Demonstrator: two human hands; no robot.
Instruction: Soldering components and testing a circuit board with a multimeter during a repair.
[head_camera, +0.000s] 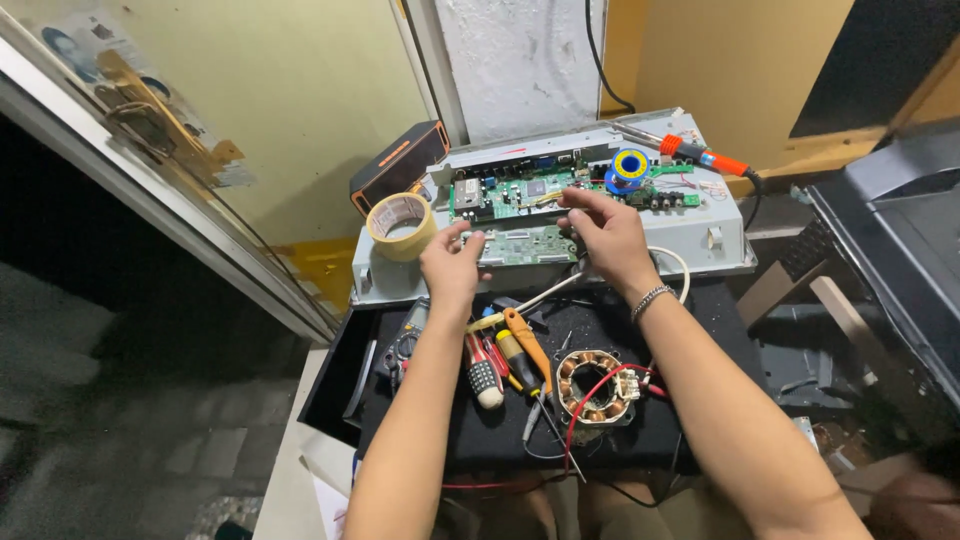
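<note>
Both bare hands over an opened grey metal chassis at the far edge of a black-topped table. Left hand and right hand pinching the two ends of a small pale-green circuit board, fingers closed on its edges; whether lifted clear or resting on the chassis, impossible to tell. Directly behind, a larger green main board, crowded with chips and connectors, seated in the chassis. By the look of things, the casing already off and both boards exposed, the small board under handling and the main board untouched; judged to be midway, nothing visibly put back together.

Small board: long, narrow, light green, fine traces, dark parts along one side. A blue spool of solder wire on the chassis, an orange-handled soldering iron along its rear edge, a roll of tan tape at its left corner, a black-and-orange box behind that. Nearer on the table: screwdrivers with red, yellow and orange handles, a multimeter part-hidden by the left forearm, a copper-wound stator ring with red leads.
</note>
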